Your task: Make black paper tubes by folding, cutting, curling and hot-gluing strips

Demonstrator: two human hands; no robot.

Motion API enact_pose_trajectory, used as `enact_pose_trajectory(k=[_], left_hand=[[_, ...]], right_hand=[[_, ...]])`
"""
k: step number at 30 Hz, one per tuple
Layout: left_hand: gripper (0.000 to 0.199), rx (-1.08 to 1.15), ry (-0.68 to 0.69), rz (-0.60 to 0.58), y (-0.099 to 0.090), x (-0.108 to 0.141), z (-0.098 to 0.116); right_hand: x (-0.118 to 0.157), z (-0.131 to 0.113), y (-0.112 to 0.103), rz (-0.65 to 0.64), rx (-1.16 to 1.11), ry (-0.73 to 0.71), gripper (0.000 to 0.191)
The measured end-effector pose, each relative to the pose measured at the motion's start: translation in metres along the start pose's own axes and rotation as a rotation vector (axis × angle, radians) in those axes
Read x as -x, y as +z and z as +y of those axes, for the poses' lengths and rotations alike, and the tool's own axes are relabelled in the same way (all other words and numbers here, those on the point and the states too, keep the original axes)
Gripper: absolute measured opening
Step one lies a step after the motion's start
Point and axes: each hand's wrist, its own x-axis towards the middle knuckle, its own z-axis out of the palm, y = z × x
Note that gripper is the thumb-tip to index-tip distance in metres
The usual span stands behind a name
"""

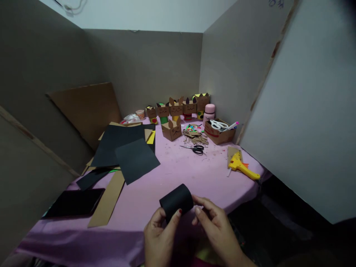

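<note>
A black paper tube point(177, 199) is held near the front edge of the pink-covered table point(178, 167). My left hand point(161, 233) is closed on its left end, with the thumb lying along the lower side. At the tube's right end is my right hand point(213, 222), its index fingertip at the rim and its thumb bent in close to the fingers. Whether those fingers pinch anything besides the rim is too small to tell. Black paper sheets point(137, 159) lie to the left, beyond the tube.
Black-handled scissors point(198, 149) and cardboard scraps point(195, 137) lie mid-table. Cardboard animal-faced figures point(176, 109) stand behind. A yellow glue gun point(243, 167) and a box point(219, 135) with white scissors are at right. A dark phone-like slab point(74, 203) and a cardboard strip point(108, 200) are at left.
</note>
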Motion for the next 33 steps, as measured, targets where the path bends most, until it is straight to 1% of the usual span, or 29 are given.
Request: enact_pose_trajectory(k=[2, 7, 12, 20, 25, 29, 31, 33], left_hand=[[0.024, -0.005, 0.011, 0.009, 0.001, 0.000, 0.000], [0.025, -0.005, 0.022, 0.039, 0.003, 0.001, 0.004], [0.023, 0.000, 0.015, 0.030, 0.002, 0.001, 0.003], [0.021, -0.031, 0.066, 0.012, 0.003, 0.003, 0.002], [0.022, -0.003, 0.035, 0.026, 0.007, 0.008, 0.006], [0.025, 0.001, 0.028, 0.069, 0.009, 0.009, 0.005], [0.027, 0.012, 0.011, 0.068, 0.008, 0.008, 0.005], [0.029, 0.025, -0.019, 0.027, 0.008, 0.007, 0.005]], right_hand=[[0.000, -0.001, -0.001, 0.021, 0.010, 0.011, 0.035], [0.001, 0.005, -0.001, 0.022, 0.034, -0.117, 0.027], [0.001, 0.009, -0.001, 0.036, 0.043, -0.160, 0.023], [-0.003, 0.008, 0.000, 0.114, -0.010, -0.122, 0.018], [-0.004, 0.011, 0.002, 0.167, 0.060, -0.178, 0.016], [-0.007, 0.008, 0.001, 0.187, 0.114, -0.210, 0.015], [-0.008, 0.006, 0.001, 0.191, 0.100, -0.184, 0.015], [-0.010, 0.005, 0.000, 0.187, 0.050, -0.127, 0.015]])
